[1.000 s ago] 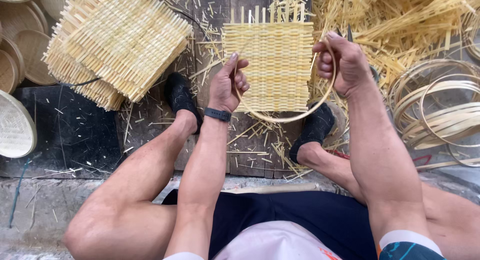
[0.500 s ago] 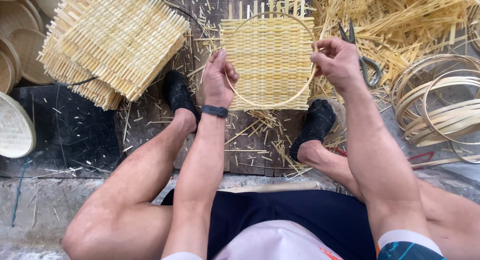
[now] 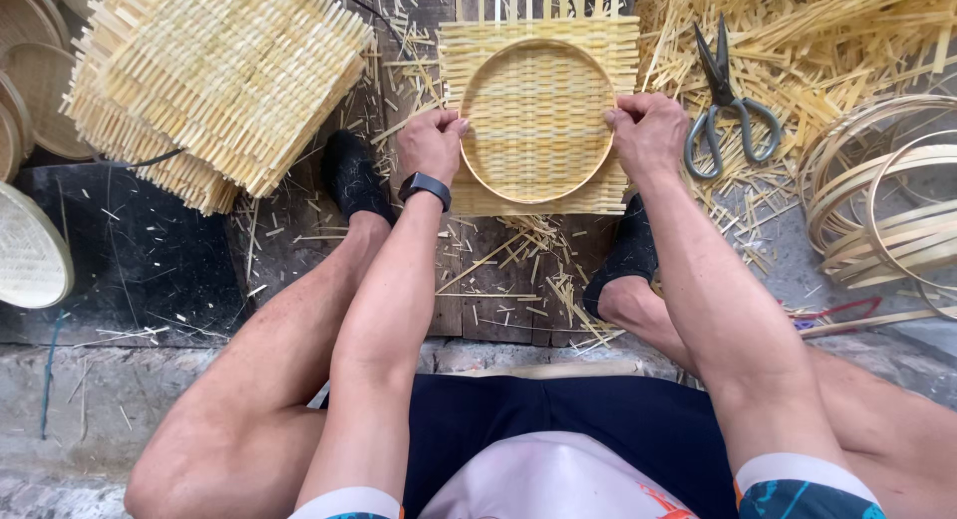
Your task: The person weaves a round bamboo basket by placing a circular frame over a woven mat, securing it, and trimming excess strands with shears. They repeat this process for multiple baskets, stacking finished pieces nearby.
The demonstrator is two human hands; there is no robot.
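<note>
A square woven bamboo mat (image 3: 469, 55) lies flat on a wooden board between my feet. A round bamboo hoop (image 3: 538, 195) rests on top of the mat, ringing its middle. My left hand (image 3: 431, 145) grips the hoop's left side, with a black watch on the wrist. My right hand (image 3: 650, 132) holds the hoop's right side. Both hands press the hoop down onto the weave.
A stack of woven square mats (image 3: 219, 75) sits at upper left. Grey scissors (image 3: 726, 105) lie right of the mat on loose bamboo strips (image 3: 827, 30). Several bamboo hoops (image 3: 887, 205) pile at right. Round finished trays (image 3: 30, 250) are at the left edge.
The hoop, held up above the mat a second ago, has come down flat onto the mat. Both hands moved forward and down to its two sides.
</note>
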